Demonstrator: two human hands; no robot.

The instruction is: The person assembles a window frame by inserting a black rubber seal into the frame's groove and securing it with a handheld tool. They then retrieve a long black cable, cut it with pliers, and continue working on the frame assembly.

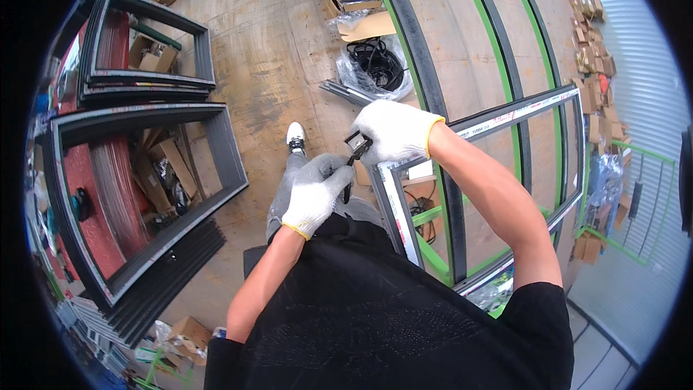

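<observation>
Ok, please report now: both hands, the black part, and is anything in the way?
Left hand: gripping black part. Right hand: holding it too. Frame: on rack, partly below right forearm. Nothing visible blocks the part.

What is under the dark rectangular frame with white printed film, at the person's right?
Through the frame, black-topped green metal bars and brown floor show. Parts beneath its edges and the right forearm are hidden.

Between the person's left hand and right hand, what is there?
A small black piece, between the left hand and the right hand, as the head view shows.
</observation>
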